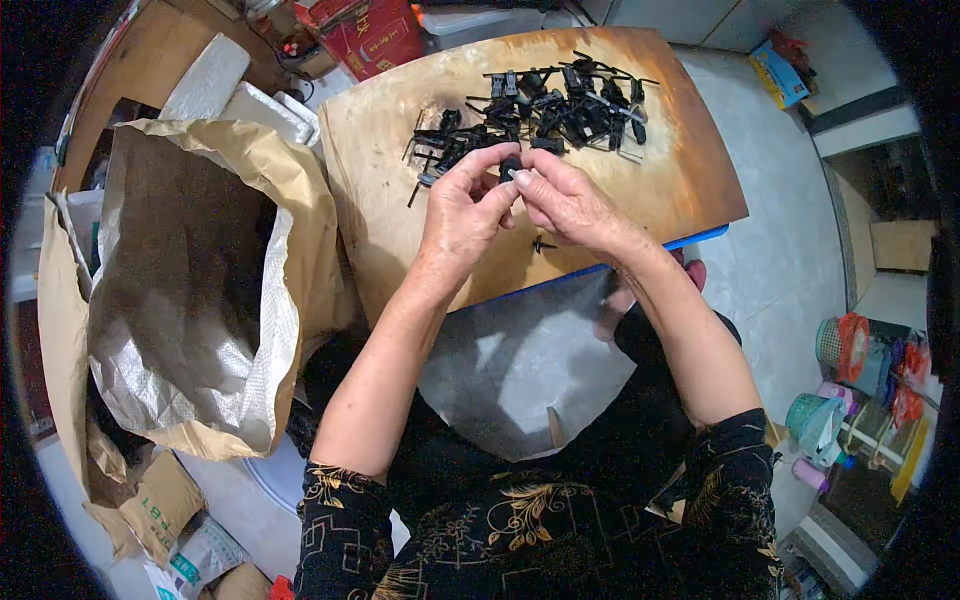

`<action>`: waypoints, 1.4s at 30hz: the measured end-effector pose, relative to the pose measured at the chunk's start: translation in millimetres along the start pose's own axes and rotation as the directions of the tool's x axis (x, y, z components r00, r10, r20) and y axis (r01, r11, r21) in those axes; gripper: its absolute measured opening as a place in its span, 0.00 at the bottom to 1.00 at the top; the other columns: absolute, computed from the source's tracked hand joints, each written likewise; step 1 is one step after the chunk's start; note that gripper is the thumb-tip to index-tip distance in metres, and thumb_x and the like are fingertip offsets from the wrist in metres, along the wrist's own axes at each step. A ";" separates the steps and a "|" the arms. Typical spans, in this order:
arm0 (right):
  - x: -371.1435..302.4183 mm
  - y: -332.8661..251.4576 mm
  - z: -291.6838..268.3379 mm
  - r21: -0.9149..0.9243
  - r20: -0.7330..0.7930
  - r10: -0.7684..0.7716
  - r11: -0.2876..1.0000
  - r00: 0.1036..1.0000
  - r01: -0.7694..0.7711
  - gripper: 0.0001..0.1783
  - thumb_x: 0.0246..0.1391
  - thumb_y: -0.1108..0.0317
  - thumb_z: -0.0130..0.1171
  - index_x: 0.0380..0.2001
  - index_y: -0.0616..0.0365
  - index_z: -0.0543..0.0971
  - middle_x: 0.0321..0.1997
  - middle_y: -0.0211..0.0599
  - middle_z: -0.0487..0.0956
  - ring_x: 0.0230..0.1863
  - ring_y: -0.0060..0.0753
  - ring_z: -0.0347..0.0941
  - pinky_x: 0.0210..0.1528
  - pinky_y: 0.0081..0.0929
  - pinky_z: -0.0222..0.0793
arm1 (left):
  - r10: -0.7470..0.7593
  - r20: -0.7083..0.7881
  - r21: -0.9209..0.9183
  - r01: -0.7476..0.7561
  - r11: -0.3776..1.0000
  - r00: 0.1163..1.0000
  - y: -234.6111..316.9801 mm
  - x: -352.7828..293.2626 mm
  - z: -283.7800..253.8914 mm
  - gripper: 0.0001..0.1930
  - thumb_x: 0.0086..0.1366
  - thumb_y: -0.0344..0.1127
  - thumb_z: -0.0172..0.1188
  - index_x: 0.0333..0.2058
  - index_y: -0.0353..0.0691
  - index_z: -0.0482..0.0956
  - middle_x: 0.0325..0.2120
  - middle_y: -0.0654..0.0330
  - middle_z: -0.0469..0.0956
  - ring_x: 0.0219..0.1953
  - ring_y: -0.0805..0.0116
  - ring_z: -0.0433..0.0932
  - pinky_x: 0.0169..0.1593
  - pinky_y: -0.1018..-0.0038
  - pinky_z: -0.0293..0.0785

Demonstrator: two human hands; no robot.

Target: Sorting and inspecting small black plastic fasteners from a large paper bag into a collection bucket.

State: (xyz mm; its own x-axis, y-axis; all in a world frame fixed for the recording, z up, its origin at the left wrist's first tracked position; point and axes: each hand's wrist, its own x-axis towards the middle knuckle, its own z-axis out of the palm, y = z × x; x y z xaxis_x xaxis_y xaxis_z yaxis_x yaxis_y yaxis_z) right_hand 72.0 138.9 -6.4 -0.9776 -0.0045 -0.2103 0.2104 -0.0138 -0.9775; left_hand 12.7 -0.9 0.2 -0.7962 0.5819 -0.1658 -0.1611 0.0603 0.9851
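Two hands pinch one small black part above the near side of a wooden board

Well to the left of the left hand (465, 208), a tall paper sack (315, 205) stands with its wide mouth open, its crumpled rim curling beside the left edge of the board (365, 170). White blocks (207, 78) lie beyond the sack, farther from the same hand, and a red box (370, 40) stands past the board's far edge. Between the sack and the left hand, a strip of bare board leaves room sideways.

The left hand is curled, thumb and forefinger closed on the small black part (509, 170); that part sits between the two hands' fingertips. Just beyond the fingers spreads a loose heap of black parts (560, 105), its thin rods sticking out, so there is little free surface directly ahead. Below the fingers, nearer the body, a lone black piece (541, 245) lies close to the board's near edge, which both forearms cross.

The right hand (572, 205) is also closed, its thumb and fingers meeting at the same part. To its right, bare board runs to the right edge; past that, pale floor (790, 190) stretches open towards baskets (808, 415) well apart from the hand.
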 end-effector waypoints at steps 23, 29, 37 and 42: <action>13.0 8.4 8.9 -0.099 -0.082 -0.076 0.993 0.994 0.068 0.11 0.58 0.63 0.43 0.39 0.58 0.68 0.17 0.23 0.63 0.18 0.15 0.58 0.18 0.18 0.54 | 0.187 -0.111 0.161 -0.168 0.973 0.976 -9.9 1.5 2.1 0.14 0.56 0.24 0.54 0.43 0.38 0.73 0.22 0.64 0.74 0.21 0.80 0.70 0.25 0.81 0.70; 23.2 23.4 15.9 -0.246 -0.185 -0.116 0.967 0.976 0.068 0.11 0.57 0.65 0.44 0.41 0.57 0.69 0.18 0.20 0.63 0.16 0.14 0.55 0.16 0.16 0.52 | 0.358 -0.149 0.496 -0.244 0.834 0.922 -21.0 6.8 1.4 0.14 0.55 0.22 0.52 0.41 0.37 0.74 0.27 0.58 0.78 0.28 0.75 0.75 0.33 0.77 0.73; 9.6 10.8 -6.1 -0.138 -0.163 -0.137 0.984 0.977 0.115 0.16 0.58 0.58 0.47 0.43 0.57 0.69 0.22 0.25 0.68 0.20 0.14 0.60 0.21 0.15 0.58 | 0.107 -0.043 -0.035 -0.108 0.994 0.993 5.9 5.2 -4.2 0.19 0.58 0.24 0.50 0.49 0.39 0.62 0.25 0.61 0.74 0.21 0.79 0.71 0.19 0.86 0.63; -0.1 -0.6 -13.8 0.012 -0.132 -0.086 0.996 0.988 0.089 0.10 0.57 0.63 0.48 0.37 0.57 0.70 0.26 0.26 0.72 0.14 0.09 0.58 0.13 0.09 0.51 | -0.016 0.051 -0.419 0.036 0.907 0.999 1.2 10.5 -14.4 0.16 0.61 0.27 0.50 0.48 0.41 0.61 0.30 0.51 0.76 0.22 0.76 0.72 0.18 0.86 0.64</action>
State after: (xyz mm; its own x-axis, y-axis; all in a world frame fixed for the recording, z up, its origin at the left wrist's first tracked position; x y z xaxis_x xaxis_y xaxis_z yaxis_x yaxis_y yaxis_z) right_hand 71.9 152.7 -6.0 -0.9838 0.1283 -0.1252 0.1228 -0.0266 -0.9921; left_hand -4.3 -6.4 -1.0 -0.7625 0.6217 -0.1789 -0.4194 -0.2645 0.8684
